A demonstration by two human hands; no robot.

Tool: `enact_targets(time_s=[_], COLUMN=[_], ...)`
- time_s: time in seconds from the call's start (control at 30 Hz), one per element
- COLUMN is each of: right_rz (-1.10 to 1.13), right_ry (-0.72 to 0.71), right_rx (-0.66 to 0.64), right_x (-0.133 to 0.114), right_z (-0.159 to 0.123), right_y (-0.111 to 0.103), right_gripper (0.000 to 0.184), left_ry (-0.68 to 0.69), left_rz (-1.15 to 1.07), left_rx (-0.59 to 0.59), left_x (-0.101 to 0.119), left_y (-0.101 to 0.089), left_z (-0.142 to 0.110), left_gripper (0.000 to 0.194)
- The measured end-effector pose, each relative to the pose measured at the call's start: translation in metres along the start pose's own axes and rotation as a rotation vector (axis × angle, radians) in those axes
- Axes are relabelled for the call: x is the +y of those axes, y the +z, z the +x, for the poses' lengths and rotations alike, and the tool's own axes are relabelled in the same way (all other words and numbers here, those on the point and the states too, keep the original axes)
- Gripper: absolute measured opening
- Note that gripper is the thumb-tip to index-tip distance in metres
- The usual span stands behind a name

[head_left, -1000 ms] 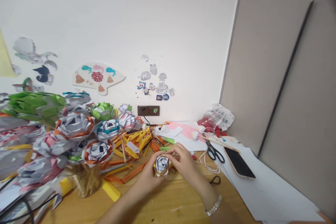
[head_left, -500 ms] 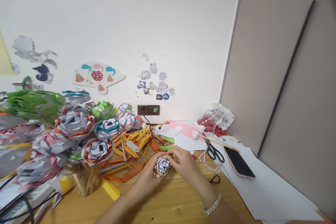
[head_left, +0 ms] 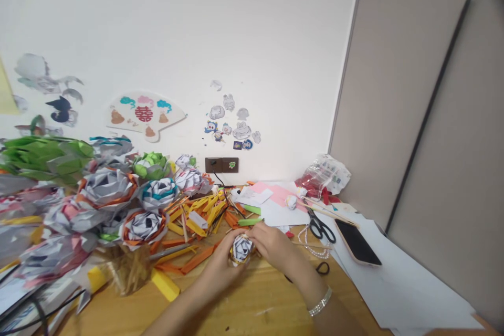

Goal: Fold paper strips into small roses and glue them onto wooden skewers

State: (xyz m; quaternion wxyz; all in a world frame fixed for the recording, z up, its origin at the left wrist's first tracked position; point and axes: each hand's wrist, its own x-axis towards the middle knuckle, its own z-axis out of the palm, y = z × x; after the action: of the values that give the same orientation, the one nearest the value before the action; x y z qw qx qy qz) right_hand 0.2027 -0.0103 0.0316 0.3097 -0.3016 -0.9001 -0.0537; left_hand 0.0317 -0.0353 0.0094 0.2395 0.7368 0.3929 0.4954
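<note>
Low over the wooden table (head_left: 252, 304), a white and yellow folded paper flower (head_left: 241, 248) sits between my two hands, its layered centre facing me. My left hand (head_left: 226, 254) wraps round its left and lower side. At its right edge, my right hand (head_left: 270, 241) pinches the rim with thumb and fingers; the exact strip under the fingertips is hidden. A thin wooden stick (head_left: 311, 245) shows to the right of my right hand. Behind the hands lie orange and yellow folded paper strips (head_left: 208, 210).
Many finished paper flowers (head_left: 145, 226) crowd the left side in a clear container (head_left: 128, 273). To the right are black scissors (head_left: 321, 228), a bead string (head_left: 315, 249), a phone (head_left: 357, 241) and white paper sheets (head_left: 401, 278). A wall socket (head_left: 221, 165) with a cable is behind.
My right hand has turned slightly at the flower's right edge, and the stick beside it has come into view. The flower stays in my left hand. The view has shifted a little.
</note>
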Motion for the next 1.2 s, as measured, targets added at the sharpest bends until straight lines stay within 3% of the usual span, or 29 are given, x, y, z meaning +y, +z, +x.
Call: enact_targets(time_s=[0.53,0.93,1.2], right_rz=[0.083,0.33,0.266], right_ry=[0.059,0.288,0.221], right_rx=[0.027,0.059,0.14], right_x=[-0.001,-0.004,-0.012], right_z=[0.0,0.003,0.005], right_y=[0.005,0.004,-0.002], right_gripper=[0.022,0.013,0.01], left_ry=[0.016,0.056,0.099], left_rz=[-0.003,0.067,0.082], left_rx=[-0.02,-0.06,-0.017], left_x=[-0.002,-0.008,-0.005], left_y=[0.0,-0.002,-0.004], left_z=[-0.001,-0.002,0.0], left_gripper=[0.051,0.053,0.051])
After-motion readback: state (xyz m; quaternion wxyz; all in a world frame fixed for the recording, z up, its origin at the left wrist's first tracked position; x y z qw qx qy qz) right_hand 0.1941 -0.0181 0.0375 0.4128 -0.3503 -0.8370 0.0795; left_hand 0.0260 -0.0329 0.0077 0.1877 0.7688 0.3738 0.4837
